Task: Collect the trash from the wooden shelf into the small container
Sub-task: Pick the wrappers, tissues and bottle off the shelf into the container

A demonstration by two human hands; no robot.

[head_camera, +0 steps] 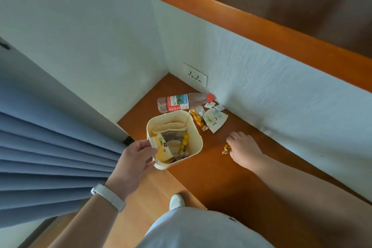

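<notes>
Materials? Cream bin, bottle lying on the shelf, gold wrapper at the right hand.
Cream bin: likely matte moulded plastic, by its smooth walls and rounded corners. Bottle: thin clear plastic, going by its see-through body. Gold wrapper: crinkled and glinting, so foil or metallised film; cannot tell which.

A bedroom-like room: blue curtain, wall socket, wooden shelf.

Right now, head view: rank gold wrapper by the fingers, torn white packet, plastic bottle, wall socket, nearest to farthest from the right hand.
1. Gold wrapper: at the fingers of the right hand.
2. Torn white packet: farther back, near the wall.
3. Plastic bottle: left of the packet, toward the corner.
4. Wall socket: in the far corner.
</notes>
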